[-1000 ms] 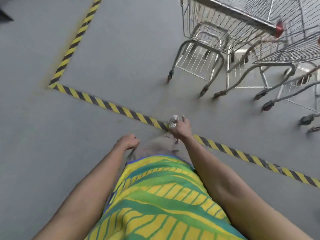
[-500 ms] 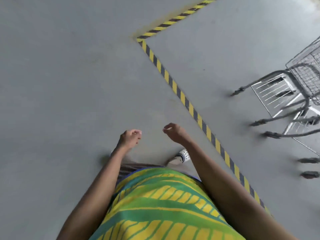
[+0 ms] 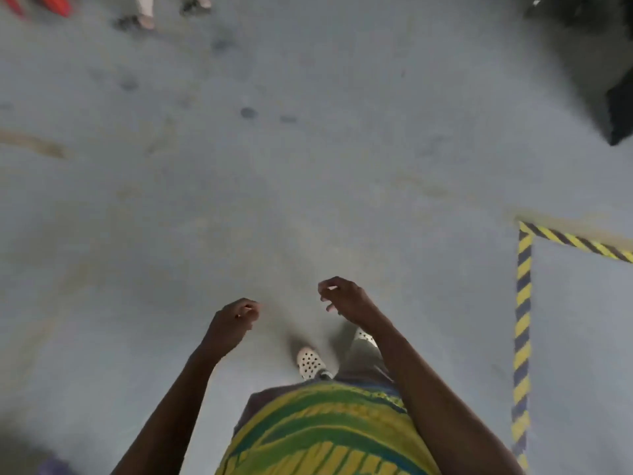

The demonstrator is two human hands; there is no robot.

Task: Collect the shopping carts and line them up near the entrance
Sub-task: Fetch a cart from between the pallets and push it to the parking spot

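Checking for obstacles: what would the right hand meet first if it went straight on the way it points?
Nothing near: only bare floor lies ahead of the right hand; another person's feet show far off, depth unclear.

Yellow-green striped garment [image 3: 329,430] (white perforated clogs [image 3: 310,363])
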